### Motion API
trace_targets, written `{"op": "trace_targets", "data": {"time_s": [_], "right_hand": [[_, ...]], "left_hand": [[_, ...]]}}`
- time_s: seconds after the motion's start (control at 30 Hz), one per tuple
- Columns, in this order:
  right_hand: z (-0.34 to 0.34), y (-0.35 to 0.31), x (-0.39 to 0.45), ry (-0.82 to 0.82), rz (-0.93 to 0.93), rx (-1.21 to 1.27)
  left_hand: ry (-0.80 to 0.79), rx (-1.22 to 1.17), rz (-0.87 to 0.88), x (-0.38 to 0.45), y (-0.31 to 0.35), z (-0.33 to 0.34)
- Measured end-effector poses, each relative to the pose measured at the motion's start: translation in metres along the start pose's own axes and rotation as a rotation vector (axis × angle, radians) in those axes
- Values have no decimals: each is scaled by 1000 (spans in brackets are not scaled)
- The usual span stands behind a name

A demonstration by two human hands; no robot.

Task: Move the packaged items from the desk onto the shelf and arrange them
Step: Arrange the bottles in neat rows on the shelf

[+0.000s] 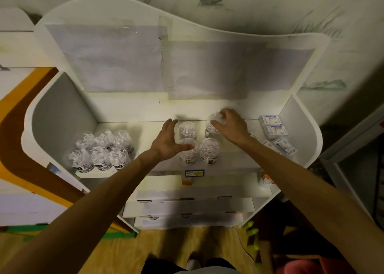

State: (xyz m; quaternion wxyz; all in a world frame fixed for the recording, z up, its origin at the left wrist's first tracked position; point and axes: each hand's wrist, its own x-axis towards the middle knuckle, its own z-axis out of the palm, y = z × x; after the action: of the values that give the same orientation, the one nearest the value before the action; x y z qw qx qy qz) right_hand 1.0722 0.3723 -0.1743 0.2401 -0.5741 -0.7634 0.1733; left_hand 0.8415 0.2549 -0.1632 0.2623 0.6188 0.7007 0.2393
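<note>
On the top board of a white shelf stand clear round tubs of white items. My right hand grips the top of the back right tub in the middle group. My left hand is spread open beside that group, its thumb lying across the front left tub; the fingers hold nothing. Two more tubs complete the group. Several similar tubs cluster at the shelf's left end.
Small white and blue boxes lie at the shelf's right end. Lower boards hold flat white boxes and a small orange-printed tub. A blue price label is on the shelf edge. Wooden floor lies below.
</note>
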Motion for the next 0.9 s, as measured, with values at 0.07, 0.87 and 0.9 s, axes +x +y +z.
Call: {"op": "trace_targets", "data": {"time_s": [0.07,0.87,0.9], "right_hand": [[1,3,1,-36,-9,96],[14,-3,-9,-231,94,506],[15,-3,-10,-234,96,503]], "left_hand": [[-31,-113,-93,2,-2,1],[-139,-429,-265,2,-8,6],[-139,-432,-262,2,-8,6]]}}
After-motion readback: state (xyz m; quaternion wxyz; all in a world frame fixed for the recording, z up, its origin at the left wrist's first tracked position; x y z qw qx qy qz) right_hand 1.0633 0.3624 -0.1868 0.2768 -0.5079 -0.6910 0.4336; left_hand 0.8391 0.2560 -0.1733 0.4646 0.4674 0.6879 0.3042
